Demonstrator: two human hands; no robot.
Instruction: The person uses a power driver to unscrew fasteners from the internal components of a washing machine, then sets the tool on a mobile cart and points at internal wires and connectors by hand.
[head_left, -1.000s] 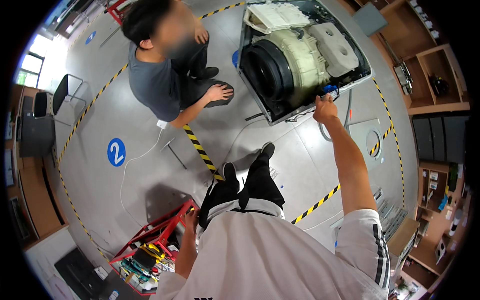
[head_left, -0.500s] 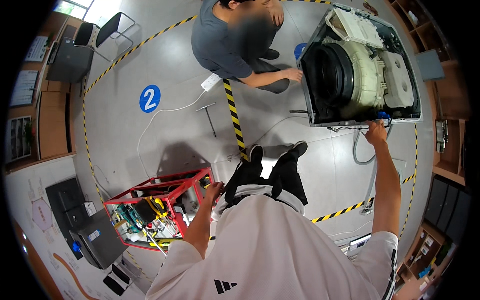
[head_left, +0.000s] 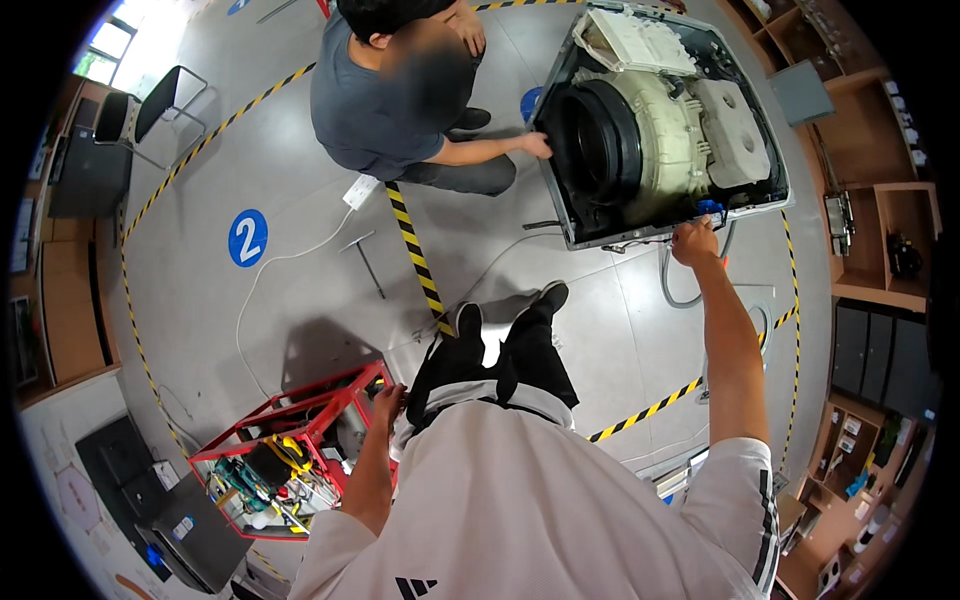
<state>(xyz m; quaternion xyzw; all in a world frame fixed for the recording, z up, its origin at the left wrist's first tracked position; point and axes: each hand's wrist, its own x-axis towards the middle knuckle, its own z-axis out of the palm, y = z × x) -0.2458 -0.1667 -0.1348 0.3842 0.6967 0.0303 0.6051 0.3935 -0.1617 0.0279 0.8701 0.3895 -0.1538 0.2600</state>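
An opened washing machine (head_left: 655, 130) shows a cream tub, a black rubber door seal (head_left: 592, 140) and a pale counterweight (head_left: 732, 133). At its near edge my right hand (head_left: 695, 240) is closed on the cabinet rim, beside a small blue part (head_left: 709, 207). My left hand (head_left: 390, 402) hangs low next to a red-framed tool cart (head_left: 340, 385); how its fingers are set is too small to make out. A crouching co-worker's hand (head_left: 537, 145) touches the machine's left edge.
The co-worker (head_left: 375, 110) crouches left of the machine. On the floor lie a T-handled tool (head_left: 370, 270), a white power strip (head_left: 361, 192) with its cable, and a grey hose (head_left: 672, 290). Striped tape (head_left: 415, 250) marks the floor. Shelves (head_left: 880, 230) stand along the right.
The view has swung, so most of the scene sits further left. The co-worker's hand has come against the machine's edge. My right hand stays at the near rim.
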